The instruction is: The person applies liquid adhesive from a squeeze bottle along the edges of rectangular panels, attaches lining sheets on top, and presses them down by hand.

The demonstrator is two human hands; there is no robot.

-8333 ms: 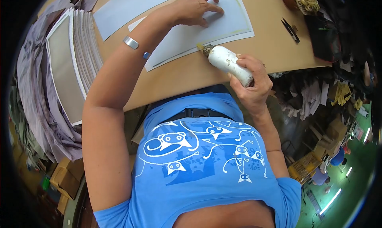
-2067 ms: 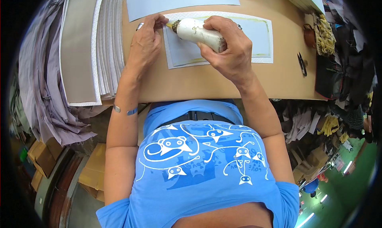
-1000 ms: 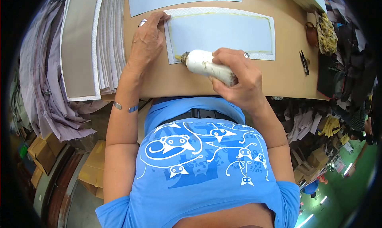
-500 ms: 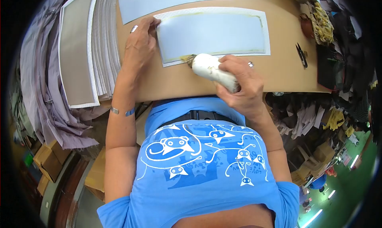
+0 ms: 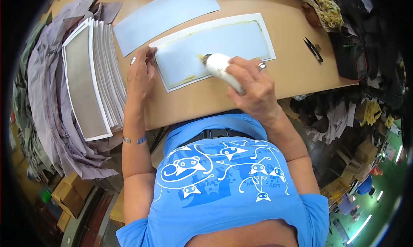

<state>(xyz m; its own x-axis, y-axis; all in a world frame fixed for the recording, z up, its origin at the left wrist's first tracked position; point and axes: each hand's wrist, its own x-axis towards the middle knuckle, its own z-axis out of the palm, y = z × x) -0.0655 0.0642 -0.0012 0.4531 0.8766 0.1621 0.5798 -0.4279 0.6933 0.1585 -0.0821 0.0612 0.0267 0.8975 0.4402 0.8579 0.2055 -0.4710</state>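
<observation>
A light blue panel point(image 5: 215, 49) lies on a larger white textured sheet point(image 5: 269, 44), with yellowish glue-like streaks along its edges. My left hand point(image 5: 141, 74) has its fingers closed at the upper left corner of this stack; the fingertips are partly hidden. In my right hand point(image 5: 256, 83) is a white glue bottle point(image 5: 221, 67) with a yellow-stained brush tip, tilted to the left. The tip is over the middle of the blue panel; whether it touches cannot be told.
Another light blue panel point(image 5: 167, 18) lies farther back on the brown table point(image 5: 301, 74). To the left stand stacked white-edged panels point(image 5: 84, 83) beside draped mauve cloth point(image 5: 47, 87). Black thread snips point(image 5: 313, 50) and a yellow-crusted container point(image 5: 325, 10) are at the right.
The bottle's tip has left the lower edge strip and is now over the panel's middle. A yellow smear shows near the lower left corner. The whole view has shifted and turned.
</observation>
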